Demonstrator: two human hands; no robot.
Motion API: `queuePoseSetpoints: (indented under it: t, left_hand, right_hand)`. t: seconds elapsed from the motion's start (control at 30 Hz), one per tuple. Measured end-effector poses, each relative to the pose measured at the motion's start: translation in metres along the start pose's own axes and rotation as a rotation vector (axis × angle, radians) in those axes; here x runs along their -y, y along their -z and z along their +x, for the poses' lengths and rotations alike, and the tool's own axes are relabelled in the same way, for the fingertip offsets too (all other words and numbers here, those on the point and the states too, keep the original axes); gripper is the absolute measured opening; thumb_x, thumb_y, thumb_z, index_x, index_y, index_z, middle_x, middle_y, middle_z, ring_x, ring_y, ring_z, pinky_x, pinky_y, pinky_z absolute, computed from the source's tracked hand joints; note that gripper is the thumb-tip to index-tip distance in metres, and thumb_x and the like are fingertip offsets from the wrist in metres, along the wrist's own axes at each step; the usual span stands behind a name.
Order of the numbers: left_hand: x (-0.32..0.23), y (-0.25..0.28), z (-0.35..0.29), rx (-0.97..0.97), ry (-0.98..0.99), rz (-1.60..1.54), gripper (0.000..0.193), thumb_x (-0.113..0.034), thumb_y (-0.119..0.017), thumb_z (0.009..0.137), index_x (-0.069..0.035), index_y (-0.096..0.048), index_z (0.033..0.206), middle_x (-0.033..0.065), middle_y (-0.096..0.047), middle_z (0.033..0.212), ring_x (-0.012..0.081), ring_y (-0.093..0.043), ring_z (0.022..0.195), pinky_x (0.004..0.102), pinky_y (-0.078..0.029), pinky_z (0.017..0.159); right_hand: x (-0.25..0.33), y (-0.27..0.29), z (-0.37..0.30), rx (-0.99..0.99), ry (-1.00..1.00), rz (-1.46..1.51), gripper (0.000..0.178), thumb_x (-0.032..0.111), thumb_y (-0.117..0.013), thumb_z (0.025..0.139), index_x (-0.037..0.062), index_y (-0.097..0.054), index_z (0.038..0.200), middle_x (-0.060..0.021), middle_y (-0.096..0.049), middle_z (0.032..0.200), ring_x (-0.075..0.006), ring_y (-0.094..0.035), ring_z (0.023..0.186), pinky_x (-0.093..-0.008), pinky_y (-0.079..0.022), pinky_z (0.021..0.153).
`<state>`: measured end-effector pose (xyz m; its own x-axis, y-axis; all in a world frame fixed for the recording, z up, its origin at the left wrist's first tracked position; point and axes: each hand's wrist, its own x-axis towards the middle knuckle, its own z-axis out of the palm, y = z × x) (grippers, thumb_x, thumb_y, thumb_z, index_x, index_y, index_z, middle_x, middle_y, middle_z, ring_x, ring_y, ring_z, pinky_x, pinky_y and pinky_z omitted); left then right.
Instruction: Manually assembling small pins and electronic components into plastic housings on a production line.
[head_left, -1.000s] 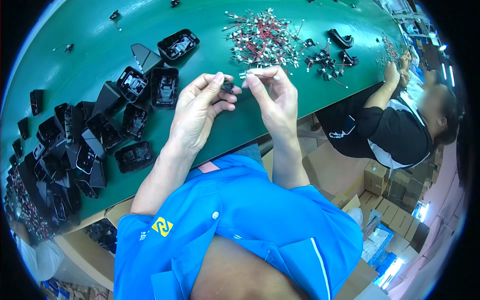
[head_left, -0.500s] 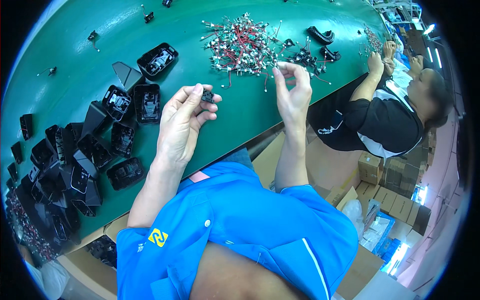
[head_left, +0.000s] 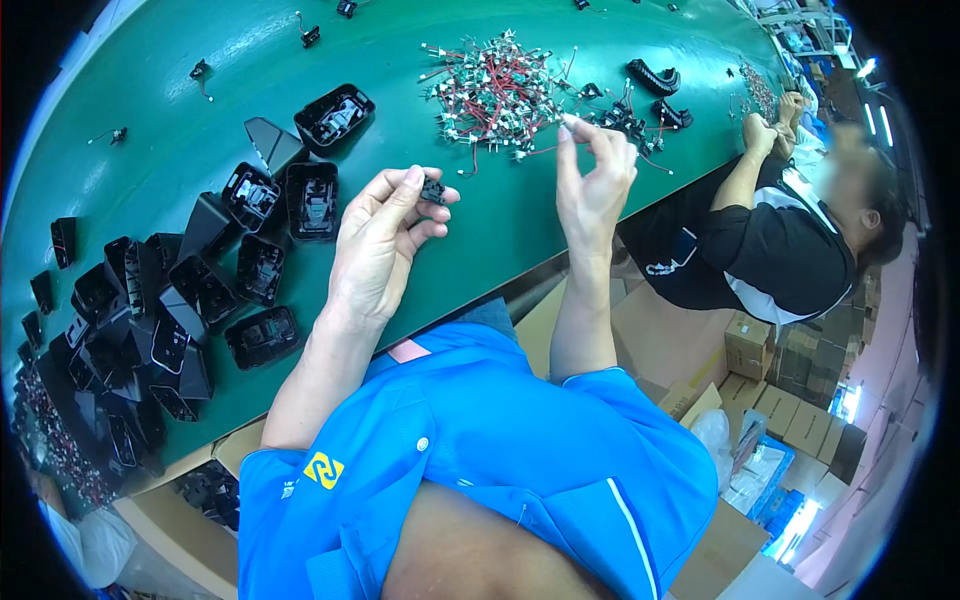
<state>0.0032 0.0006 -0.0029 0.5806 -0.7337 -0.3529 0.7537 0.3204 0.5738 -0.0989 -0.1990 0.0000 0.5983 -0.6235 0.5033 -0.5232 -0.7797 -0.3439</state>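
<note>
My left hand (head_left: 375, 235) grips a small black plastic part (head_left: 432, 190) between thumb and fingers, above the green table. My right hand (head_left: 595, 180) is at the right edge of a heap of red-and-black wire leads with small white connectors (head_left: 495, 90). Its thumb and index fingertips are pinched close together there. What lies between those fingertips is too small to make out against the heap. One red lead runs out from the heap just left of the right hand.
Many open black plastic housings (head_left: 312, 200) crowd the table's left side. Behind the right hand lie small black wired parts (head_left: 625, 120) and curved black strips (head_left: 655, 78). A co-worker in a black top (head_left: 770, 250) sits at the right. Cardboard boxes (head_left: 748, 345) stand below the table.
The whole view has shifted slightly, moving the table's things right and down. My right fingertips have drawn closer together at the heap's edge. My left hand keeps the black part.
</note>
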Motion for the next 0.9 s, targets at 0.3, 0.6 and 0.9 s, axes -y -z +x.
queuePoseSetpoints:
  t: [0.3, 0.6, 0.9]
  left_hand:
    - [0.001, 0.002, 0.001, 0.005, 0.003, -0.016, 0.021, -0.019, -0.06, 0.102, 0.0, -0.063, 0.11, 0.0128, -0.067, 0.096, 0.0098, -0.061, 0.077, 0.0202, -0.052, 0.069]
    - [-0.001, 0.002, 0.0, -0.004, -0.022, -0.024, 0.022, -0.018, -0.059, 0.102, -0.001, -0.063, 0.115, 0.0129, -0.066, 0.098, 0.0101, -0.061, 0.079, 0.0207, -0.052, 0.07]
    - [0.001, -0.016, 0.006, 0.107, -0.056, 0.115, 0.028, -0.016, -0.06, 0.101, 0.001, -0.062, 0.123, 0.0127, -0.067, 0.098, 0.0117, -0.061, 0.081, 0.0218, -0.052, 0.072]
  right_hand:
    - [0.035, -0.015, 0.007, -0.018, -0.046, 0.915, 0.018, -0.001, -0.07, 0.089, 0.0032, -0.073, 0.106, -0.0076, -0.071, 0.103, -0.0157, -0.063, 0.092, -0.0274, -0.05, 0.082]
    - [0.059, -0.022, 0.025, 0.007, -0.183, 1.295, 0.016, 0.001, -0.072, 0.089, 0.002, -0.072, 0.105, -0.0072, -0.071, 0.099, -0.0143, -0.066, 0.09, -0.0244, -0.052, 0.083]
    - [0.056, -0.024, 0.035, 0.191, -0.138, 1.123, 0.024, 0.005, -0.072, 0.091, 0.0015, -0.067, 0.114, -0.0116, -0.073, 0.106, -0.0167, -0.069, 0.097, -0.0247, -0.053, 0.088]
